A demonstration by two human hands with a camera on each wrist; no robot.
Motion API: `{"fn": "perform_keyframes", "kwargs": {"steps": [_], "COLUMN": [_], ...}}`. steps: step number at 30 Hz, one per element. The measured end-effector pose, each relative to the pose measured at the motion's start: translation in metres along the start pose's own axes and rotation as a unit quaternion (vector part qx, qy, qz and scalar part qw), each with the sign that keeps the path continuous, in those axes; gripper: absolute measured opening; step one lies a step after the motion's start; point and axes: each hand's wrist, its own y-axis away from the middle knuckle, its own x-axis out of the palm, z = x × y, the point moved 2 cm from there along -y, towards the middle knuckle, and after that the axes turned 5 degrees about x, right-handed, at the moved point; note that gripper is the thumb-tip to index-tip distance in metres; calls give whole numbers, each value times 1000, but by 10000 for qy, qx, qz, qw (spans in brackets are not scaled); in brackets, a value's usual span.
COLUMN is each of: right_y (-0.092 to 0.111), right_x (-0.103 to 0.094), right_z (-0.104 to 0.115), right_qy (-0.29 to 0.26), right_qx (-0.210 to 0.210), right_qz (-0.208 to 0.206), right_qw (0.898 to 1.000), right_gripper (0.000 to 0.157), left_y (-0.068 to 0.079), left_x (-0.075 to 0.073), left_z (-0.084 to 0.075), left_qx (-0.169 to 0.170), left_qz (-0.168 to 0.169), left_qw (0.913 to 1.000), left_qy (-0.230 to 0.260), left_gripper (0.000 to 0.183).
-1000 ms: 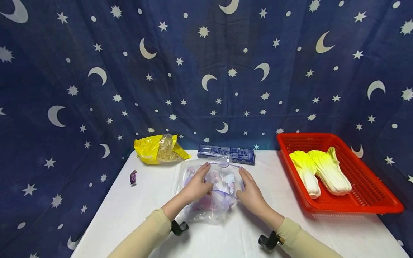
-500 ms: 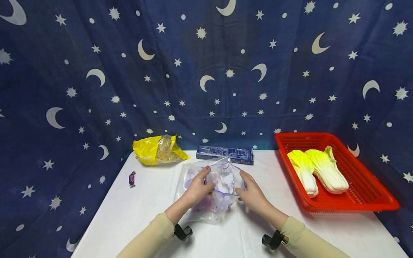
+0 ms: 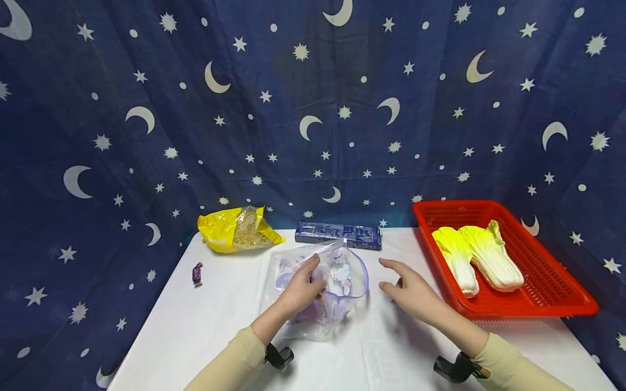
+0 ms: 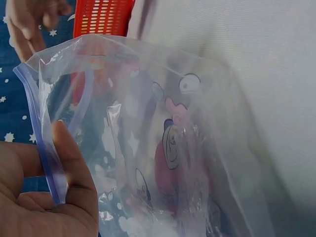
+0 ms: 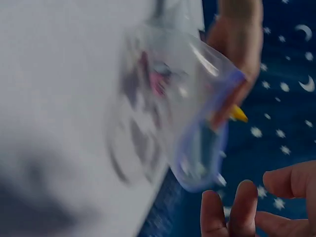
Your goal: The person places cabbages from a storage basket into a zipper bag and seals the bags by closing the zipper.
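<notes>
A clear zip bag [image 3: 346, 271] with a purple zip edge and pink and purple cartoon prints stands over the white table, its mouth gaping towards the right. My left hand [image 3: 299, 288] grips the bag beside its mouth; in the left wrist view, thumb and fingers [image 4: 74, 170] pinch the purple zip edge. Apart from the bag, to its right, my right hand [image 3: 413, 290] is held with fingers extended and nothing between them. The right wrist view is blurred, but the bag's oval mouth [image 5: 195, 185] shows near the right hand's fingertips [image 5: 245, 197].
On the right, a red plastic basket [image 3: 557, 304] holds two yellow-white cabbages [image 3: 489, 258]. A blue box [image 3: 337, 234] lies behind the bag. Towards the back left sits a yellow pasta-like packet [image 3: 239, 231], and a purple wrapped candy [image 3: 197, 275] lies near the left edge.
My right hand has let go of the bag's edge and moved right towards the basket. The left hand keeps its hold, and the bag's mouth now shows as a rounded opening.
</notes>
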Motion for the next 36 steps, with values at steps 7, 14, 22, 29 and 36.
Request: {"fn": "perform_keyframes", "kwargs": {"steps": [7, 14, 22, 29, 36], "right_y": [6, -3, -11, -16, -23], "right_x": [-71, -123, -172, -201, -216], "right_z": [5, -20, -66, -95, -117], "right_qy": [143, 235, 454, 313, 494], "right_qx": [12, 202, 585, 1005, 1048], "right_qz": [-82, -392, -884, -864, -586], "right_qw": [9999, 9988, 9933, 9907, 9915], "right_gripper": [65, 72, 76, 93, 105], "left_y": [0, 1, 4, 6, 10], "left_x": [1, 2, 3, 2, 3], "left_z": [-1, 0, -2, -2, 4], "left_qx": [15, 0, 53, 13, 48], "left_qz": [38, 47, 98, 70, 11], "left_qw": [10000, 10000, 9998, 9996, 9999], "left_qy": [48, 64, 175, 274, 151], "left_gripper": [71, 71, 74, 76, 75]}}
